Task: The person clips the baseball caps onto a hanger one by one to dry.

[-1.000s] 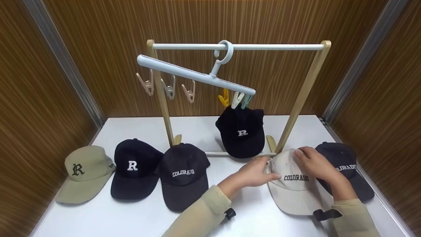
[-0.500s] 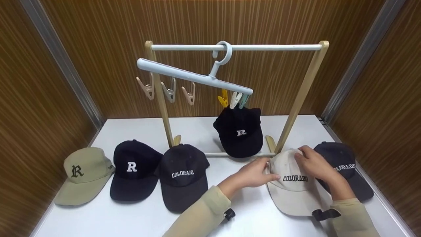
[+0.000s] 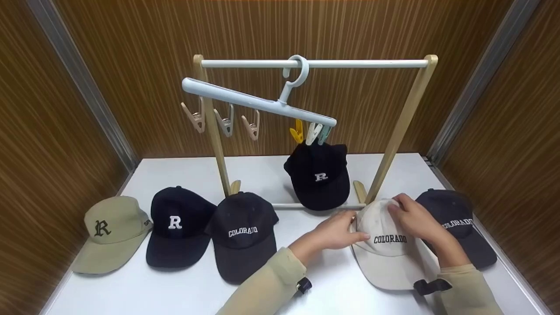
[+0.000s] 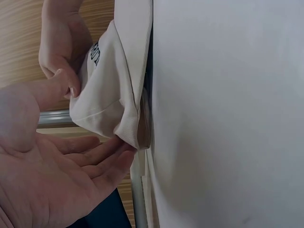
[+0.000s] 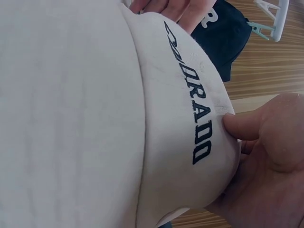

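Observation:
A cream baseball cap (image 3: 387, 245) with dark COLORADO lettering sits at the front right, brim towards me. My right hand (image 3: 413, 218) holds its crown, the thumb lying on the front panel in the right wrist view and the other fingers partly hidden behind. At the cap's left side is my left hand (image 3: 334, 231), thumb towards the front panel. Its fingers (image 4: 111, 154) reach the lower edge of the cap in the left wrist view. A black cap (image 3: 318, 179) with a white R hangs by clothes pegs from a pale blue hanger (image 3: 258, 103).
The hanger tilts down to the right on a rack's white rail (image 3: 372, 64). Several unused pegs hang on its left. Left on the white table (image 3: 323, 284) stand a khaki cap (image 3: 111, 234), a navy R cap (image 3: 177, 234) and a black COLORADO cap (image 3: 244, 236). Another dark cap (image 3: 457, 223) stands far right.
The cream cap has shifted slightly left and towards me, both hands moving with it. The hanger and the hanging cap dipped a little as the view shifted slightly; the other caps stay in place.

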`<state>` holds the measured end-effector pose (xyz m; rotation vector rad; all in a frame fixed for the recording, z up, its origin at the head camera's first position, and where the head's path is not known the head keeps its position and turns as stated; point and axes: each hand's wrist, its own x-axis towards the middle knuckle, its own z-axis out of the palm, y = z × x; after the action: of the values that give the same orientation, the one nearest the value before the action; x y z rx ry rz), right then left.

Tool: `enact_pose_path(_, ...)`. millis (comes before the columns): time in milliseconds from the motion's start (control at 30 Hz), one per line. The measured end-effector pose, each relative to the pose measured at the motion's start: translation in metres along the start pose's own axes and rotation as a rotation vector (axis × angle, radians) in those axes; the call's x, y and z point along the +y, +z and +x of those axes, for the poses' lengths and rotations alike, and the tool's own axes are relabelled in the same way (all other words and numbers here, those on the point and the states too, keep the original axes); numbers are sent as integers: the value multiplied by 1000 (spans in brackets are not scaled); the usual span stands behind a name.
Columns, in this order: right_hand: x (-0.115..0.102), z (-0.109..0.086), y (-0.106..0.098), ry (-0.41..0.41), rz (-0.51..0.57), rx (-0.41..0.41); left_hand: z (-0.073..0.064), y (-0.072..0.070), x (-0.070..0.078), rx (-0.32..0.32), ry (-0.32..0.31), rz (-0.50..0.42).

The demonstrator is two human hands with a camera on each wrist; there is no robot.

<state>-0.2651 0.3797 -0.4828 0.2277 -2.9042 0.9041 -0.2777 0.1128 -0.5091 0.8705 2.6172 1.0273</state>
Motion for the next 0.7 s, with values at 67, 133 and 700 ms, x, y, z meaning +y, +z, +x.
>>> enact_pose_path(67, -1, 0, 2, -7, 0, 4, 1, 1, -1, 0, 12, 6)
enact_pose_path(133, -2, 0, 3, -12, 5, 8, 1, 1, -2, 2, 19, 9)
enact_pose_path(700, -12, -2, 8, -37, 58, -10, 1, 3, -7, 5, 14, -35)
